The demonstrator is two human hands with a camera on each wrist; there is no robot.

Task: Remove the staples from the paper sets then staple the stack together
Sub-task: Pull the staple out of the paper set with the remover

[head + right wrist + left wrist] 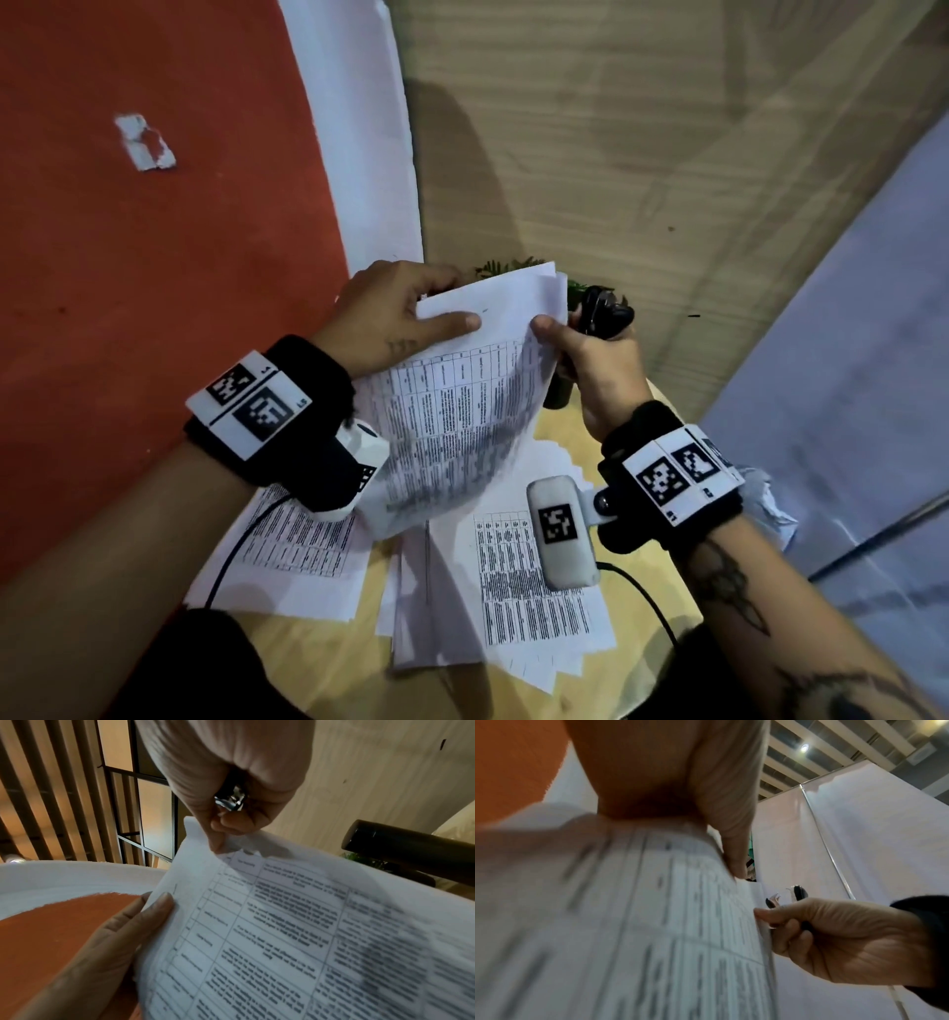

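Note:
My left hand (395,318) grips the top left corner of a stapled paper set (462,411), thumb on the printed front and fingers behind. The set is lifted above the table and curves down toward me. My right hand (595,360) holds a black staple remover (603,308) in its curled fingers, and its thumb pinches the set's right edge near the top. In the right wrist view the remover's metal claws (231,800) show inside my fist, just above the paper's corner (205,833). The left wrist view shows the remover (798,894) beside the paper edge (757,912).
Loose printed sheets (303,545) and a thicker pile (513,591) lie on the small round wooden table (631,616). A black pot (557,395) with a green plant stands behind the raised set. Crumpled paper (765,493) sits at the right rim. An orange wall is on the left.

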